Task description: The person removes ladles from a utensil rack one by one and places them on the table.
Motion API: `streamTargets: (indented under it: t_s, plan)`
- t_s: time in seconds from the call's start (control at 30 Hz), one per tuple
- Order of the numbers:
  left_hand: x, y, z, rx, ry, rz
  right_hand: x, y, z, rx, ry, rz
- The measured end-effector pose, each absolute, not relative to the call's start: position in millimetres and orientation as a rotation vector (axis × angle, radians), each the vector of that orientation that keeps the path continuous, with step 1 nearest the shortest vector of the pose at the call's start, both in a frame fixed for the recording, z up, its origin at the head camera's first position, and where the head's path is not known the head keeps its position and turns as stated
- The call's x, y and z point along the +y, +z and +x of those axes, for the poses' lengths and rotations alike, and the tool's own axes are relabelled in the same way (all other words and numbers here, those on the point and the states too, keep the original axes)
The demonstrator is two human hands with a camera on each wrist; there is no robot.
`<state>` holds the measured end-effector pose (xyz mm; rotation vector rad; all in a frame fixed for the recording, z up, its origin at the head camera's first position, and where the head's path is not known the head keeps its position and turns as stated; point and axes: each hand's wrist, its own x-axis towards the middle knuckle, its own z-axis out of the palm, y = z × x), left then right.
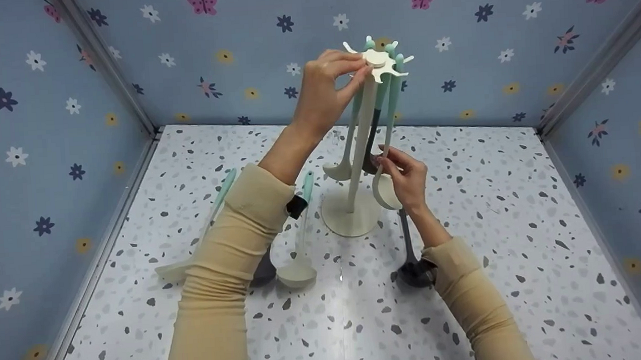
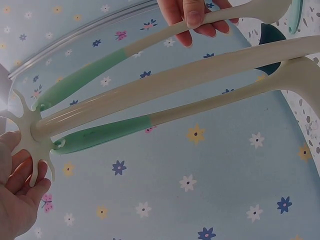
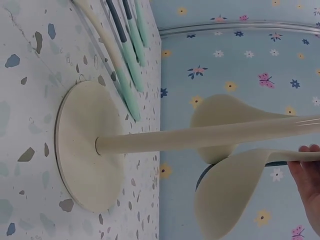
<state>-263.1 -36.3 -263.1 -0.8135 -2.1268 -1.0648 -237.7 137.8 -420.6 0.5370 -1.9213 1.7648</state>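
Observation:
A cream utensil rack (image 1: pixel 361 144) with a round base and a star of hooks stands on the table. My left hand (image 1: pixel 320 88) pinches the edge of its hooked top between thumb and fingers. Lower down on the right, my right hand (image 1: pixel 408 177) pinches the cream neck of a mint-handled spoon (image 1: pixel 386 192). That spoon's handle end is up at a hook, as the left wrist view shows. A second cream utensil (image 1: pixel 339 171) with a mint handle hangs left of the pole. Behind the pole hangs a dark-headed utensil (image 1: pixel 372 138), partly hidden.
On the table left of the rack lie a cream ladle (image 1: pixel 297 274), a cream turner-like utensil (image 1: pixel 173 271) and a dark utensil (image 1: pixel 263 270), partly behind my left sleeve. A black ladle (image 1: pixel 415 273) lies by my right cuff. Patterned walls (image 1: pixel 226 96) surround the table.

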Motion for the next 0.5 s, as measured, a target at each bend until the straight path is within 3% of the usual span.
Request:
streamTargets:
  t_s: [0.5]
  plan:
    - [-36.1, -263.5, -262.9, -2.121, -1.050, -0.815, 142.9, -416.0, -233.8, -1.936, 1.679, 0.532]
